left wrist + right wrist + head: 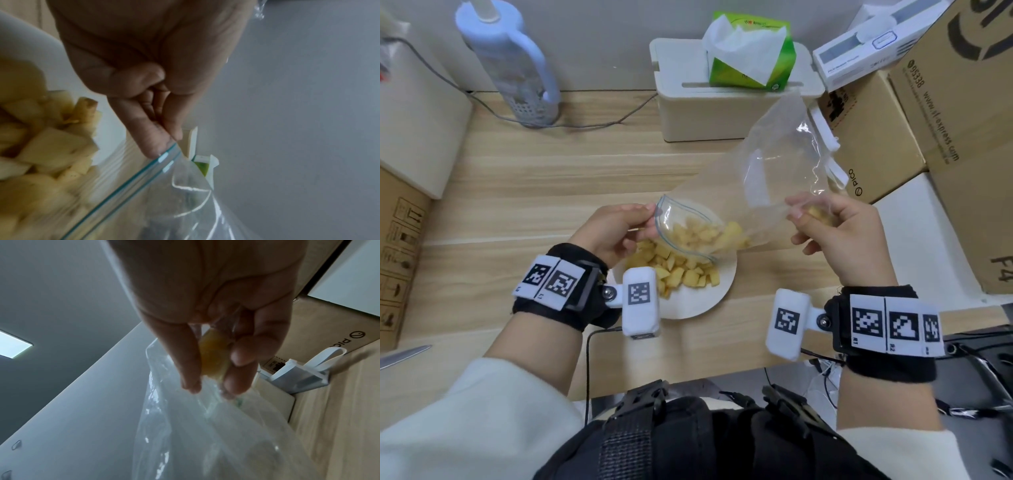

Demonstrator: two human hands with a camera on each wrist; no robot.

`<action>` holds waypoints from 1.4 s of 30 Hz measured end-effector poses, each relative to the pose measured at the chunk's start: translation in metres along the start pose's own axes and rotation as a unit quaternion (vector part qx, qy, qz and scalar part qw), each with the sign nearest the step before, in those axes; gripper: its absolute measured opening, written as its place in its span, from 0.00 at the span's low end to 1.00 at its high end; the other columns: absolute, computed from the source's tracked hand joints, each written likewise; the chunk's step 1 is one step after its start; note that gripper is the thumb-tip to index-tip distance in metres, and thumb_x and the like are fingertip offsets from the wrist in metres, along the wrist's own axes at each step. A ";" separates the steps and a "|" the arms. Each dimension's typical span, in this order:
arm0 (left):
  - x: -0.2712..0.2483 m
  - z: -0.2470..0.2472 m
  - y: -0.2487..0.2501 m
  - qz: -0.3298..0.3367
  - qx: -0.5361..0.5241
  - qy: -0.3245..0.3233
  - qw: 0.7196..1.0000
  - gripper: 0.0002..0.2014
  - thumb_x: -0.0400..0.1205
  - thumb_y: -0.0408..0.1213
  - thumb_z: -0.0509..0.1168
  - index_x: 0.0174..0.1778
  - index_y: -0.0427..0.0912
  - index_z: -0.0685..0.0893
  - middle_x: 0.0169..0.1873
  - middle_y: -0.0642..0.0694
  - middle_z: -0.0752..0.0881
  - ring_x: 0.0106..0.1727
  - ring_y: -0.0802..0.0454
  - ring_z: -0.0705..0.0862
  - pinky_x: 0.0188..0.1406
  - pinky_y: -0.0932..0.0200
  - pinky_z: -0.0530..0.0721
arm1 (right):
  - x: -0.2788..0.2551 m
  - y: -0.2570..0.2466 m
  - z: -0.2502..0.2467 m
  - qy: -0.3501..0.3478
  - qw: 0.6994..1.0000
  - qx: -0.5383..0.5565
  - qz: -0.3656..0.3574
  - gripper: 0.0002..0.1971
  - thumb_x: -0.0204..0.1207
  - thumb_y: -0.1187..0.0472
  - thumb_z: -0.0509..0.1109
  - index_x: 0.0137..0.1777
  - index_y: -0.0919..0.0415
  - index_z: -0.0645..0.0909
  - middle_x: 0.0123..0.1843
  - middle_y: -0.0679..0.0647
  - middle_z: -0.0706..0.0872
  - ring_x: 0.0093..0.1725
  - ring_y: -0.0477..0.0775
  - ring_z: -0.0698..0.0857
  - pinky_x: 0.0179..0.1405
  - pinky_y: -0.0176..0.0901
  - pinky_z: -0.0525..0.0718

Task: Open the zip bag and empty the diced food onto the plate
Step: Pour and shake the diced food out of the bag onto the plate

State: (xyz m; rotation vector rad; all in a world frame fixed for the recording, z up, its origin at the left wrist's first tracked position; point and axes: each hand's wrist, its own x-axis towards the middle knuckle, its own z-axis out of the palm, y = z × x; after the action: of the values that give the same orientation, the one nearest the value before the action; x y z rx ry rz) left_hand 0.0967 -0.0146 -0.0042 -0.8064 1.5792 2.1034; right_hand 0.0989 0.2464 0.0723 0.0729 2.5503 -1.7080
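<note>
A clear zip bag [767, 178] hangs tilted over the white plate [702, 301], its open blue-edged mouth [671, 222] pointing down-left. Yellow diced food [678, 274] lies heaped on the plate, and several pieces [705, 233] sit inside the mouth. My left hand [616, 226] pinches the mouth's rim [164, 155] between thumb and fingers. My right hand [835, 233] holds the raised bottom end of the bag [195, 426] and pinches one yellow piece [213, 356] through the plastic.
A beige box [722, 113] with a green tissue pack [753, 51] stands behind the plate. Cardboard boxes [945, 137] crowd the right side, another [397, 257] sits at the left edge. A pale blue jug [513, 65] with a cable stands at the back left.
</note>
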 end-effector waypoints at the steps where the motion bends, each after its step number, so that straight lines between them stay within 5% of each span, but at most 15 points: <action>1: -0.001 -0.003 0.002 0.006 -0.006 0.004 1.000 0.07 0.80 0.38 0.62 0.37 0.43 0.82 0.18 0.56 0.83 0.21 0.65 0.84 0.09 0.75 0.61 | 0.000 -0.001 0.000 -0.002 1.000 0.004 -0.004 0.09 0.72 0.66 0.71 0.39 0.49 0.85 0.42 0.52 0.87 0.25 0.44 0.82 0.22 0.33 0.78; 9: -0.009 -0.020 0.009 0.027 -0.014 0.023 0.999 0.07 0.80 0.38 0.62 0.38 0.43 0.82 0.17 0.56 0.82 0.20 0.65 0.84 0.09 0.75 0.59 | 0.001 -0.016 0.011 -0.025 0.999 0.015 -0.038 0.08 0.71 0.65 0.72 0.43 0.50 0.85 0.26 0.38 0.85 0.25 0.44 0.83 0.22 0.32 0.79; 15: -0.008 -0.032 0.004 0.000 -0.052 0.049 0.997 0.08 0.80 0.38 0.62 0.37 0.43 0.83 0.20 0.55 0.83 0.24 0.64 0.86 0.09 0.76 0.61 | 0.002 -0.025 0.017 -0.059 0.996 -0.009 -0.068 0.15 0.68 0.62 0.75 0.55 0.51 0.82 0.37 0.50 0.86 0.32 0.49 0.84 0.26 0.34 0.82; 19: -0.006 -0.033 -0.004 -0.016 -0.060 0.050 0.997 0.07 0.80 0.38 0.62 0.38 0.43 0.83 0.25 0.52 0.85 0.25 0.64 0.87 0.10 0.76 0.63 | 0.003 -0.029 0.021 -0.061 0.996 0.021 -0.060 0.19 0.68 0.57 0.75 0.59 0.51 0.77 0.37 0.46 0.84 0.31 0.43 0.85 0.28 0.33 0.82; 22: -0.003 -0.034 -0.011 -0.023 -0.072 0.051 0.996 0.07 0.80 0.39 0.62 0.38 0.44 0.82 0.29 0.51 0.84 0.25 0.64 0.87 0.09 0.76 0.65 | 0.004 -0.029 0.021 -0.073 0.994 0.063 -0.054 0.24 0.58 0.50 0.76 0.55 0.45 0.77 0.38 0.46 0.90 0.33 0.43 0.87 0.28 0.31 0.81; 26: 0.001 -0.035 -0.017 -0.030 -0.092 0.059 0.994 0.07 0.80 0.39 0.62 0.38 0.43 0.81 0.26 0.50 0.87 0.24 0.63 0.87 0.08 0.76 0.66 | 0.007 -0.029 0.022 -0.060 0.992 0.078 -0.077 0.20 0.68 0.67 0.72 0.60 0.55 0.78 0.32 0.38 0.91 0.29 0.44 0.87 0.25 0.31 0.80; 28: 0.001 -0.036 -0.018 -0.028 -0.104 0.067 0.992 0.07 0.80 0.39 0.62 0.37 0.43 0.81 0.21 0.51 0.88 0.23 0.63 0.87 0.08 0.76 0.67 | 0.007 -0.030 0.021 -0.044 0.991 0.073 -0.098 0.15 0.73 0.68 0.68 0.58 0.57 0.81 0.33 0.38 0.91 0.28 0.45 0.87 0.23 0.31 0.79; 31: 0.002 -0.037 -0.020 -0.025 -0.116 0.065 0.991 0.07 0.80 0.39 0.62 0.37 0.43 0.81 0.28 0.48 0.88 0.24 0.63 0.87 0.09 0.76 0.68 | 0.006 -0.032 0.021 -0.033 0.990 0.052 -0.129 0.10 0.75 0.66 0.66 0.51 0.53 0.85 0.36 0.36 0.91 0.28 0.44 0.85 0.23 0.30 0.77; 37: 0.000 -0.036 -0.023 -0.021 -0.128 0.053 0.990 0.08 0.81 0.38 0.60 0.37 0.43 0.80 0.19 0.51 0.87 0.16 0.61 0.82 0.08 0.74 0.70 | 0.005 -0.037 0.020 0.030 0.984 0.051 -0.169 0.05 0.65 0.64 0.77 0.39 0.54 0.87 0.28 0.34 0.88 0.30 0.39 0.83 0.30 0.29 0.78; 42: 0.000 -0.037 -0.024 -0.028 -0.120 0.049 0.991 0.08 0.80 0.38 0.61 0.36 0.44 0.81 0.37 0.46 0.86 0.29 0.61 0.90 0.10 0.73 0.72 | 0.005 -0.037 0.020 0.037 0.982 0.057 -0.178 0.06 0.64 0.64 0.77 0.36 0.52 0.85 0.28 0.35 0.88 0.30 0.39 0.83 0.30 0.30 0.79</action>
State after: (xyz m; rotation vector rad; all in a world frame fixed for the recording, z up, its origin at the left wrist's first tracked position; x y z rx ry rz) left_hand 0.1194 -0.0424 -0.0296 -1.0368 1.3478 2.2718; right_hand 0.0919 0.2135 0.0986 -0.3408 2.6423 -2.0032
